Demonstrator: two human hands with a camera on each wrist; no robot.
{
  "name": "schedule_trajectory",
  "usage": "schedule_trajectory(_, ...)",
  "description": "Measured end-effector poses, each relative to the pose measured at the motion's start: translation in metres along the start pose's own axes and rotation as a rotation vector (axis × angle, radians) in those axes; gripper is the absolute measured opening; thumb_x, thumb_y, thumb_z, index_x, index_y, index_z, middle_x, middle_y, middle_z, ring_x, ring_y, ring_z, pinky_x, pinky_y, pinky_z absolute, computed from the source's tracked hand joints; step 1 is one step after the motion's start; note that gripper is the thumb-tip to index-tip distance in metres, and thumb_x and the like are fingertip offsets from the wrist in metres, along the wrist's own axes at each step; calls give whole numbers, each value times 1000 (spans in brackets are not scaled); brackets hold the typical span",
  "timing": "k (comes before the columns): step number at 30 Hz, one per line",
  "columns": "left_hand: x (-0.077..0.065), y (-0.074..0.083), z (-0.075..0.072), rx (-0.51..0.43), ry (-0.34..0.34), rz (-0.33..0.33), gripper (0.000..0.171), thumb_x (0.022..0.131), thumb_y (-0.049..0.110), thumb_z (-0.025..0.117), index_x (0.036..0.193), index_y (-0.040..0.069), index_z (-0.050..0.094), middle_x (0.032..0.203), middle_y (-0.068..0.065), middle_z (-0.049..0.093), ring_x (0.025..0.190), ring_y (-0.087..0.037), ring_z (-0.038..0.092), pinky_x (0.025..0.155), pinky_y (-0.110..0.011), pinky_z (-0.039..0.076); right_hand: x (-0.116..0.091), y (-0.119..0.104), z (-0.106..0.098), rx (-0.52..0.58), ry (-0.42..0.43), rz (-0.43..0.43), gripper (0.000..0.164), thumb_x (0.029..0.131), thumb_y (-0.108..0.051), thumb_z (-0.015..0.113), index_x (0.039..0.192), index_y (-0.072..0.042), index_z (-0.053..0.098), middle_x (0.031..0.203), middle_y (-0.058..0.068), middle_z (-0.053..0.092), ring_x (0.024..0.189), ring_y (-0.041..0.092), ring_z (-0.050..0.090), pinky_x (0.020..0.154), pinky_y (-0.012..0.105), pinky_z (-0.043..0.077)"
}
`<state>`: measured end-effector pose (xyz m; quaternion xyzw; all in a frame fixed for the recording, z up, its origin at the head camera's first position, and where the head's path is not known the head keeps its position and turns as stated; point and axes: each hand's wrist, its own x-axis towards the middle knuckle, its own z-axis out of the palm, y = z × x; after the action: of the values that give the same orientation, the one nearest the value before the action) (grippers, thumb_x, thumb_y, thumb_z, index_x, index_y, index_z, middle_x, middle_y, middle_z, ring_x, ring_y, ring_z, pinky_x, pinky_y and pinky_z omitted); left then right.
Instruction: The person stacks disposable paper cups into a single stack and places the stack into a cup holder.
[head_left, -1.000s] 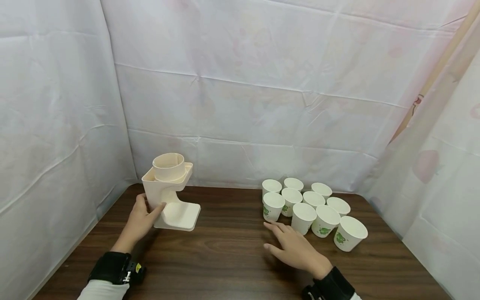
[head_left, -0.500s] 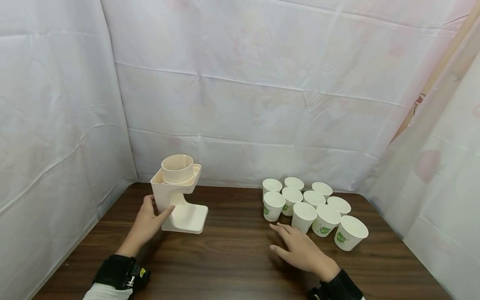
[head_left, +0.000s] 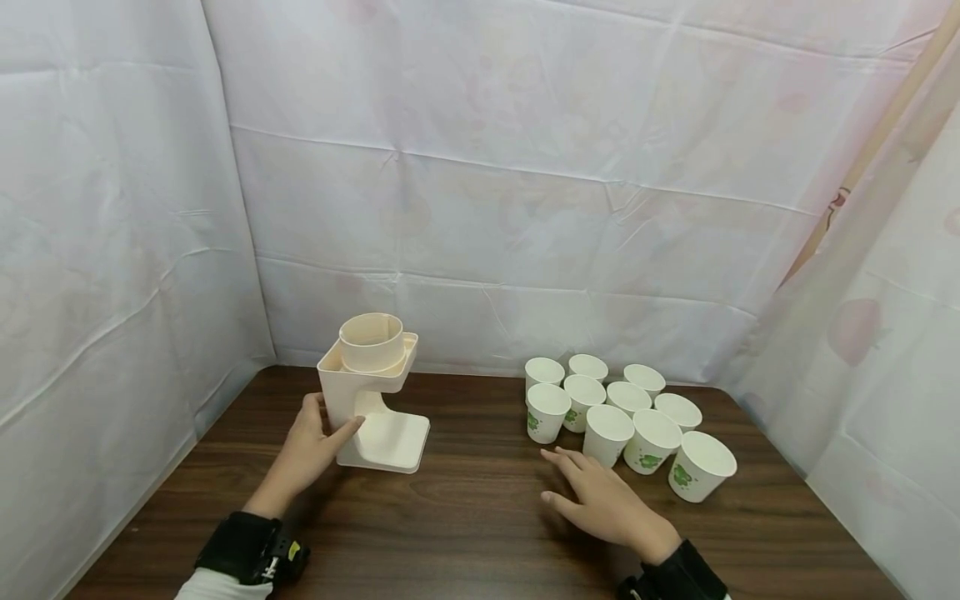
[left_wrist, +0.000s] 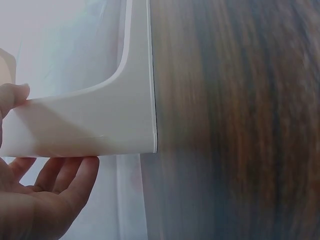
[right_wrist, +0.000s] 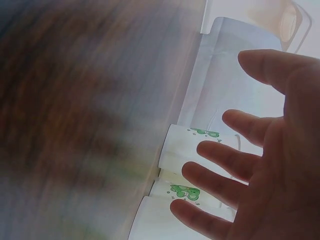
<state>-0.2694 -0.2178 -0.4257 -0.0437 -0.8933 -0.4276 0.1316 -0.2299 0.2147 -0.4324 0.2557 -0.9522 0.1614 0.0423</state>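
Note:
A cream plastic cup holder (head_left: 341,396) stands on the left of the table, with a flat base, a tray-like top and a round ring (head_left: 371,350) in it. My left hand (head_left: 307,454) grips its back column: in the left wrist view the thumb lies over one side of the column (left_wrist: 85,125) and the fingertips touch the other. On the right, my right hand (head_left: 600,504) hovers low over the table, fingers spread and holding nothing. Just beyond its fingertips are several white paper cups (head_left: 548,412) with green prints, upright with mouths up.
The cups stand close together in loose rows, the rightmost cup (head_left: 701,471) nearest the front. White curtains (head_left: 480,208) close off the back and sides of the brown wooden table (head_left: 450,533). A wooden pole (head_left: 862,158) slants at the upper right.
My left hand has moved the cup holder to the right and slightly toward me. My right hand shifted a little rightward, then stayed still. The cups have not moved.

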Motion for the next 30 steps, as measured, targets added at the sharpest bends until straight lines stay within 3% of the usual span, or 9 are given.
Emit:
schedule_trajectory(11, -3, 7, 9, 28, -12, -31, 88, 81, 63, 57, 134, 3, 23, 122, -24, 42, 102, -34, 49, 74, -45, 48, -1, 2, -3, -21, 18, -5, 58, 92, -49, 51, 140, -20, 41, 141, 11, 43, 125, 29, 39, 95, 58, 39)
schedule_trajectory(19, -7, 8, 12, -9, 2, -41, 88, 81, 61, 58, 138, 4, 22, 128, -26, 39, 115, -40, 43, 85, -55, 46, -3, 5, -7, -19, 7, 3, 56, 92, -50, 51, 141, -23, 40, 141, 12, 42, 125, 29, 39, 94, 60, 38)
schedule_trajectory(30, -8, 8, 22, -45, 23, -1, 88, 80, 58, 62, 138, 4, 23, 129, -23, 40, 115, -35, 43, 87, -54, 46, -7, 6, -12, -10, -1, -18, 56, 92, -50, 51, 140, -23, 41, 140, 10, 43, 124, 28, 41, 94, 58, 39)
